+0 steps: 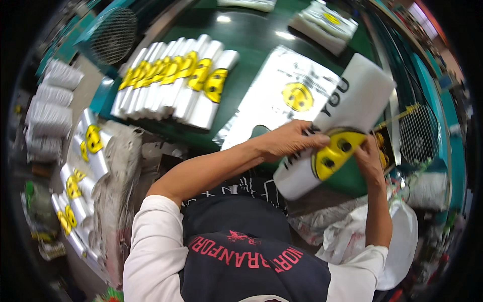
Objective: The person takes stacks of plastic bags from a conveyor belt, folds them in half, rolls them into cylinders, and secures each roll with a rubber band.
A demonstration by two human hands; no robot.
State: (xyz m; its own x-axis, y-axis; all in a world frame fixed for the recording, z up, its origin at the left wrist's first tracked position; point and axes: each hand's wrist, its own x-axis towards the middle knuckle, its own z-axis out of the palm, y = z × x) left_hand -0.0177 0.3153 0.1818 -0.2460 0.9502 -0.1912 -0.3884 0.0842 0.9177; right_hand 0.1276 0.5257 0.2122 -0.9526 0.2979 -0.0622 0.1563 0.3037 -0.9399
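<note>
A thick folded bundle of white plastic bags (pixel 347 116) with black print and a yellow smiley face lies tilted over the near edge of the dark green table (pixel 251 40). My left hand (pixel 289 141) presses flat on the bundle's lower left side, fingers over the print. My right hand (pixel 368 157) grips the bundle's right edge beside the yellow face. Under and behind the bundle lies a flat white bag (pixel 287 95) with the same yellow face.
A row of folded bag bundles (pixel 176 80) lies on the table's left part. More bundles (pixel 324 22) sit at the far edge. Stacked bundles (pixel 80 166) and wrapped packs (pixel 53 110) fill the left side. Wire-guarded fans (pixel 113 32) (pixel 417 133) stand at left and right. Crumpled plastic (pixel 362 231) lies below right.
</note>
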